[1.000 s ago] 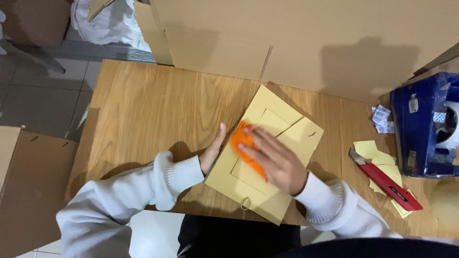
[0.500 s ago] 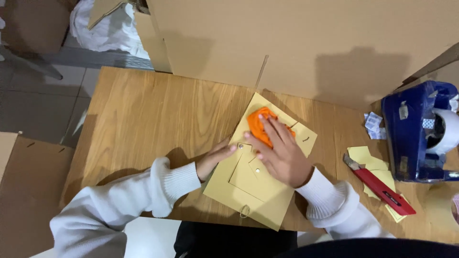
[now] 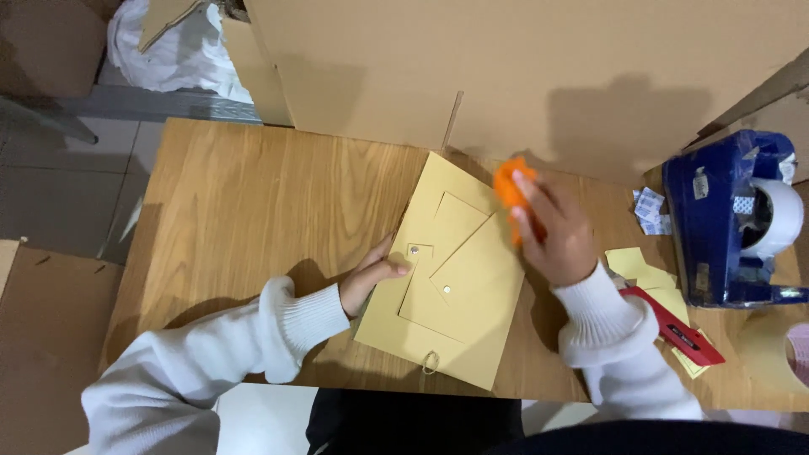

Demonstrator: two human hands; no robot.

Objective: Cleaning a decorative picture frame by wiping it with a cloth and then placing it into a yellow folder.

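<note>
The right hand [image 3: 556, 232] held an orange cloth [image 3: 508, 187] past the yellow card's [image 3: 455, 278] far corner, while the left hand [image 3: 371, 278] pressed flat on its left edge.

A flat yellow-brown paper envelope [image 3: 455, 278] is lying in the middle of the wooden table [image 3: 236, 211]. It is showing squares and flaps cut into its paper, two small round studs and a little metal ring at its near edge. A big brown cardboard box [image 3: 522, 76] is standing along the far edge of the table, right behind the envelope. Another brown cardboard sheet [image 3: 50, 337] is lying low on the left, beside the table. Small white and blue paper labels [image 3: 649, 209] are lying in a little pile on the table, far to the right. Pale yellow paper slips [image 3: 649, 274] are lying just in front of them.
</note>
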